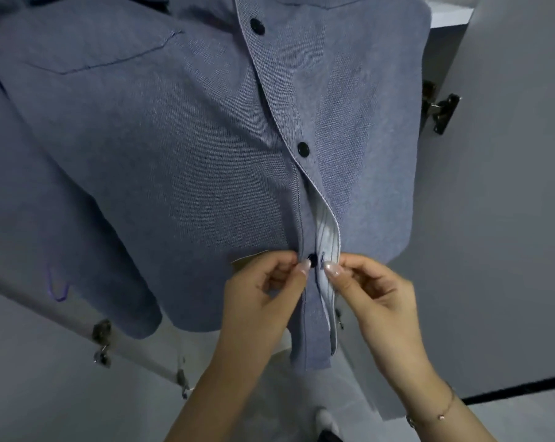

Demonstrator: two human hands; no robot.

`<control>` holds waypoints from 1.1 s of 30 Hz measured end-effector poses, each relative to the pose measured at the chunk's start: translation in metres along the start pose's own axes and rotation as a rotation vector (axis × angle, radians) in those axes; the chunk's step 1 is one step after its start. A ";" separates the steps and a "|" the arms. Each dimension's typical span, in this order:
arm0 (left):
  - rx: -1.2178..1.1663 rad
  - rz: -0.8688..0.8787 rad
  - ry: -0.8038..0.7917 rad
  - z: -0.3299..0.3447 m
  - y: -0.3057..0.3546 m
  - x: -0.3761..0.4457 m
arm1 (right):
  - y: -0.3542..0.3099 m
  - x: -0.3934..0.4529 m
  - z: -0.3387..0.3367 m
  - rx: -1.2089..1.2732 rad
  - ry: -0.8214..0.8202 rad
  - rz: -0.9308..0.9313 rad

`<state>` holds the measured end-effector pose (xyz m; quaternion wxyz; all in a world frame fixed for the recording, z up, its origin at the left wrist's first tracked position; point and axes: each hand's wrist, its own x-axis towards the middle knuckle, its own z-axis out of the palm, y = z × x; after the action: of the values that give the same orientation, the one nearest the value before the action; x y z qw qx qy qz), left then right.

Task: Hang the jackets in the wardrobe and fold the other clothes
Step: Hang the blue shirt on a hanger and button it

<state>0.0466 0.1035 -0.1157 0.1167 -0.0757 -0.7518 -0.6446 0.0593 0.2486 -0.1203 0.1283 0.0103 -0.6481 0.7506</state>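
- Hanging blue denim jacket (180, 148), upper dark buttons fastened, so the front stays closed.
- Left hand (263, 288) pinching the lower dark button (312, 258); right hand (375, 291) pinching the buttonhole edge (325, 260), lining them up.

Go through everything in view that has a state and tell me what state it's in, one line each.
blue jacket: hanging, front partly buttoned
top button: fastened
middle button: fastened
lower button: unfastened, beside its buttonhole
left hand: pinches the button-side placket
right hand: pinches the buttonhole-side placket
wardrobe door: open
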 end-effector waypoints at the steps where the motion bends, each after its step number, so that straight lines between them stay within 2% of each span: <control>1: 0.042 0.020 0.004 0.000 0.000 0.000 | 0.000 0.000 0.001 -0.002 0.004 -0.003; 5: 0.313 0.125 0.032 0.005 0.002 0.003 | 0.001 -0.001 0.002 -0.023 0.001 -0.007; 7: 0.290 0.106 0.033 0.006 0.003 0.004 | 0.002 0.000 0.002 -0.041 0.022 -0.005; 11: 0.075 -0.006 -0.010 0.006 0.003 0.003 | 0.001 0.002 -0.002 -0.036 0.056 0.009; 16: 0.005 -0.032 -0.031 0.006 0.004 0.001 | 0.004 0.001 -0.001 0.020 0.011 0.049; 20: 0.063 0.018 -0.047 0.005 0.004 0.001 | 0.005 0.001 -0.003 0.083 -0.018 0.066; 24: 0.254 0.176 -0.036 0.002 0.007 0.004 | 0.006 0.009 -0.009 0.132 -0.118 0.091; 28: 0.292 0.209 -0.071 0.000 0.012 0.009 | 0.004 0.020 -0.014 0.207 -0.153 0.137; 30: 0.250 0.148 -0.085 0.002 0.011 0.011 | 0.000 0.024 -0.013 0.203 -0.150 0.114; 33: 0.077 -0.090 -0.101 0.005 0.016 0.015 | -0.006 0.028 -0.009 0.119 -0.152 0.043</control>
<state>0.0358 0.1100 -0.0969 0.0523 -0.0696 -0.7837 -0.6150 0.0350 0.2630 -0.1107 0.0618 0.0606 -0.6103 0.7874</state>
